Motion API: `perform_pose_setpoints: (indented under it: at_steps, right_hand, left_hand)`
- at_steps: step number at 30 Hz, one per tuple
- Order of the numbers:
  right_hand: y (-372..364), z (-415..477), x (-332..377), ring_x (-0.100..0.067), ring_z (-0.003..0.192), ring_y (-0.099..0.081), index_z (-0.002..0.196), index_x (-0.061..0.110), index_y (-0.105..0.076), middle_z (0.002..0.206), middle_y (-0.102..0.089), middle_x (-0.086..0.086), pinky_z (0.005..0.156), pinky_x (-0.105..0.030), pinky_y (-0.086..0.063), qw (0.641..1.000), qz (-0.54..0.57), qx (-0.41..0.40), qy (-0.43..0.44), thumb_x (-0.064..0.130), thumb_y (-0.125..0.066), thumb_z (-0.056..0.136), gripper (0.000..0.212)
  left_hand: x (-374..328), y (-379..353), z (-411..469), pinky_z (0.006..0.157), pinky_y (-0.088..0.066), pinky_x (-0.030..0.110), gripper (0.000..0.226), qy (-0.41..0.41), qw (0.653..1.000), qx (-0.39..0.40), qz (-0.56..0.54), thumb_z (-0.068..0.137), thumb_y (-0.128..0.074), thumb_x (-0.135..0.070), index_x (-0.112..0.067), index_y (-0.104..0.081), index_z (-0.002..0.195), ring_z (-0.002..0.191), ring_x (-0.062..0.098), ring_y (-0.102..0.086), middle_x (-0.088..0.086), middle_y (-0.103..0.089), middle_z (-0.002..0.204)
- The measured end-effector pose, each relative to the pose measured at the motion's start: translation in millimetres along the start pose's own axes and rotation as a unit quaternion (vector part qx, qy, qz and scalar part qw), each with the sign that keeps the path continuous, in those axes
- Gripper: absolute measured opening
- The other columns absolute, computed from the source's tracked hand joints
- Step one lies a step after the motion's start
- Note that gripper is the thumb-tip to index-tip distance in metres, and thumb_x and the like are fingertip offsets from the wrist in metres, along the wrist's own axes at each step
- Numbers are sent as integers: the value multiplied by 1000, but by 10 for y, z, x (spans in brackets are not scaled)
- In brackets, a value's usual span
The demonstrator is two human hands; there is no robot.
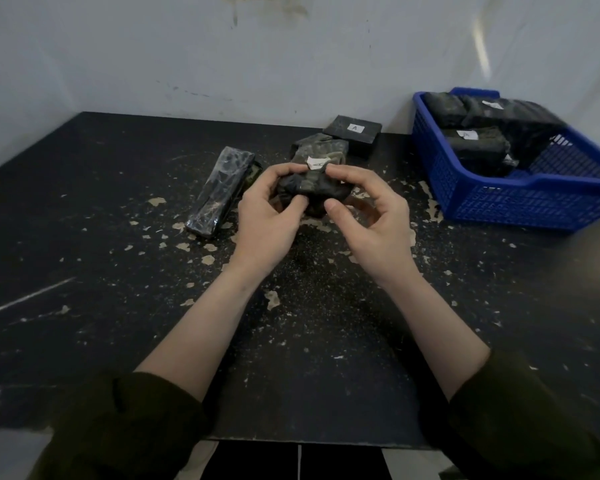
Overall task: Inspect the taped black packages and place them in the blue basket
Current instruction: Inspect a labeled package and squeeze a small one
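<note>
A crumpled taped black package [314, 187] with a small white label is held above the middle of the black table [84, 258]. My left hand [267, 220] grips its left end and my right hand [371, 220] pinches its right end. On the table lie a long glossy black package [220, 190] to the left and a flat black package marked A [354, 133] at the back. The blue basket [492, 199] at the right holds several black packages [475, 147].
The tabletop is scarred with pale chipped patches and specks. A white wall [222, 57] runs behind the table and basket. Dark green sleeves cover my forearms near the front edge, with floor tiles below.
</note>
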State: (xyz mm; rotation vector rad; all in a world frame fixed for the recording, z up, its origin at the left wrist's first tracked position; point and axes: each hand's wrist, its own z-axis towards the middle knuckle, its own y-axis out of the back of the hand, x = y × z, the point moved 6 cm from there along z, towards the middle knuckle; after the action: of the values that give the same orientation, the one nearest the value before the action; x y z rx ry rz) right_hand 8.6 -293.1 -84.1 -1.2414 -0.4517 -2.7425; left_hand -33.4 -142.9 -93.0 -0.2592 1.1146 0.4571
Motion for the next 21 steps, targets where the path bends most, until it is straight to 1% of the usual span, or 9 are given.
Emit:
perform_pose_setpoints:
  at_steps: [3, 5, 7, 9, 11, 13, 16, 18, 21]
  right_hand:
    - [56, 24, -41, -13, 117, -59, 133, 7, -56, 126, -61, -4, 95, -36, -55, 996, 61, -30, -48, 11, -61, 90, 43]
    - [155, 56, -125, -19, 125, -55, 141, 17, -49, 136, -54, -7, 103, -43, -51, 986, 107, -79, -98, 23, -65, 87, 56]
    - [231, 72, -226, -25, 131, -51, 148, 29, -38, 147, -42, -5, 108, -49, -48, 959, 192, -119, -170, 28, -73, 79, 78]
    - [241, 72, -286, -27, 131, -52, 151, 37, -26, 152, -37, -6, 101, -49, -52, 923, 283, -125, -228, 23, -78, 73, 95]
    - [184, 79, -272, -29, 121, -62, 149, 34, -27, 147, -45, -13, 91, -51, -57, 905, 341, -88, -240, 13, -74, 77, 89]
    - [118, 72, -239, -29, 114, -67, 142, 26, -38, 137, -53, -16, 90, -55, -57, 903, 354, -63, -234, 4, -69, 82, 71]
    - [134, 48, -253, -33, 119, -63, 129, 15, -48, 129, -57, -15, 90, -51, -58, 908, 332, -95, -239, -4, -68, 86, 51]
    - [134, 38, -272, -31, 120, -62, 126, 15, -49, 129, -57, -13, 91, -51, -58, 920, 305, -93, -228, -1, -72, 82, 52]
    - [77, 3, -277, -31, 121, -61, 125, 21, -51, 130, -56, -13, 94, -55, -56, 947, 241, -69, -200, 11, -79, 74, 59]
  left_hand:
    - [27, 3, 38, 90, -55, 28, 33, 42, 998, 27, -45, 90, -58, 6, -19, -66, 109, 112, 19, -64, 7, -67, 118]
    - [21, -10, 42, 82, -57, 28, 36, 82, 985, 52, -141, 94, -47, 8, -18, -66, 109, 111, 23, -65, 11, -65, 121]
    - [-3, -6, 43, 75, -58, 26, 38, 116, 963, 63, -236, 99, -35, 7, -16, -62, 112, 104, 18, -67, 10, -64, 120]
    - [-24, -6, 47, 74, -59, 25, 38, 131, 947, 67, -285, 103, -28, 1, -14, -59, 117, 100, 16, -66, 12, -62, 121]
    - [-10, -20, 55, 71, -58, 24, 36, 141, 943, 66, -293, 104, -28, -3, -13, -54, 126, 98, 15, -65, 13, -61, 122]
    - [35, -22, 59, 72, -57, 24, 32, 158, 939, 44, -301, 105, -32, -8, -13, -53, 129, 96, 14, -64, 10, -62, 117]
    - [105, 11, 59, 81, -58, 30, 28, 175, 925, 19, -338, 104, -38, -26, -9, -55, 118, 101, 19, -61, 7, -62, 108]
    - [119, 10, 53, 82, -57, 33, 33, 171, 931, 30, -320, 99, -47, -35, -9, -54, 119, 107, 23, -61, 9, -61, 114]
    - [159, 9, 42, 87, -57, 37, 59, 167, 956, 8, -240, 79, -69, -27, -8, -47, 130, 115, 24, -63, 12, -60, 128]
